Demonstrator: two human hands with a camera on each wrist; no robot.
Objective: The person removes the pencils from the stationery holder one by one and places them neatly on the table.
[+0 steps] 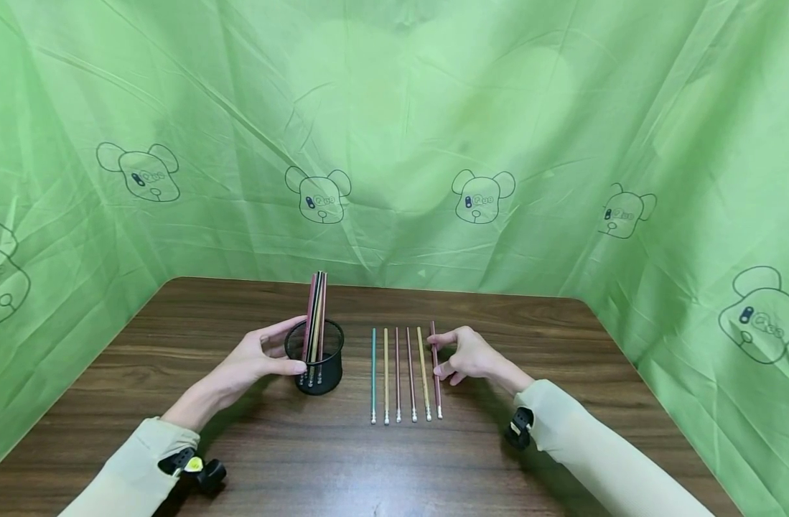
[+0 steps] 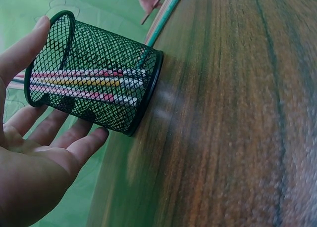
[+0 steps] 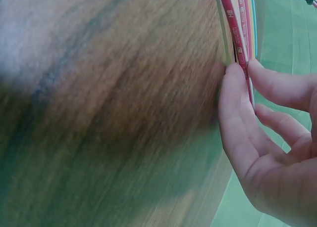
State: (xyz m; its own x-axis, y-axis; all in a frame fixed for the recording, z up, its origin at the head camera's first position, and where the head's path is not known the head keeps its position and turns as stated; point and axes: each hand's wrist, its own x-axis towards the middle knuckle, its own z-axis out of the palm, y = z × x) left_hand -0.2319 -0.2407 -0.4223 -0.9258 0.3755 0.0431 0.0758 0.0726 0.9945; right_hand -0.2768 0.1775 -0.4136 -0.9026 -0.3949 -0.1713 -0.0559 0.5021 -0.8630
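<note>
A black mesh pencil cup [image 1: 326, 379] stands on the table with several striped pencils [image 1: 316, 309] leaning in it, eraser ends down. My left hand [image 1: 255, 359] holds the cup from its left side, thumb at the rim and fingers spread along the mesh [image 2: 111, 54]. To the right of the cup, several pencils lie side by side in a row: a teal one [image 1: 373, 373] at the left end, then yellow and pinkish ones. At the right end, my right hand [image 1: 468, 355] pinches a dark pink pencil [image 1: 439, 398] between thumb and fingers; its printed barrel [image 3: 237, 34] shows in the right wrist view.
Everything rests on a brown wood-grain table [image 1: 368, 474]. Green curtain [image 1: 394, 108] with bear-head outlines hangs behind it and along both sides. Black straps with small devices sit on the left wrist [image 1: 194, 463] and right wrist [image 1: 520, 427].
</note>
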